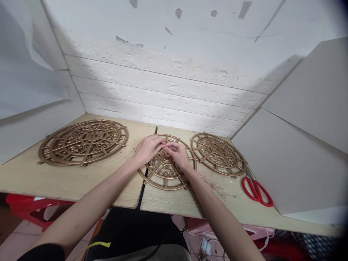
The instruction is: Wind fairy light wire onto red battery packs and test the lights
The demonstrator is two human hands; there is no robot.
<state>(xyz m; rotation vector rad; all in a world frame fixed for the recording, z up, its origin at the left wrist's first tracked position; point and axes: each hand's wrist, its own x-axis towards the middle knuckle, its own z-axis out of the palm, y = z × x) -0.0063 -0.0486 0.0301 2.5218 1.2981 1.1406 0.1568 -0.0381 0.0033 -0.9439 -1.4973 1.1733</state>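
Observation:
Both hands meet over the hub of a round, gold-coloured openwork disc [166,171] with spokes and scrolls. My left hand [149,148] is closed, its thumb and fingertips pinched together near the disc's centre. Facing it, my right hand [178,154] also pinches, and its fingertips touch or nearly touch those of the left. Whatever lies between the fingers is too small to make out. A thin yellowish strand runs over the disc's lower part. The fingers and left wrist hide some of the disc.
Similar gold discs lie stacked [91,137] at the left, and more [216,149] lie at the right. Red-handled scissors [255,190] rest beside the right panel. A dark gap splits the wooden tabletop [123,188]. A white brick-patterned wall [163,88] stands behind.

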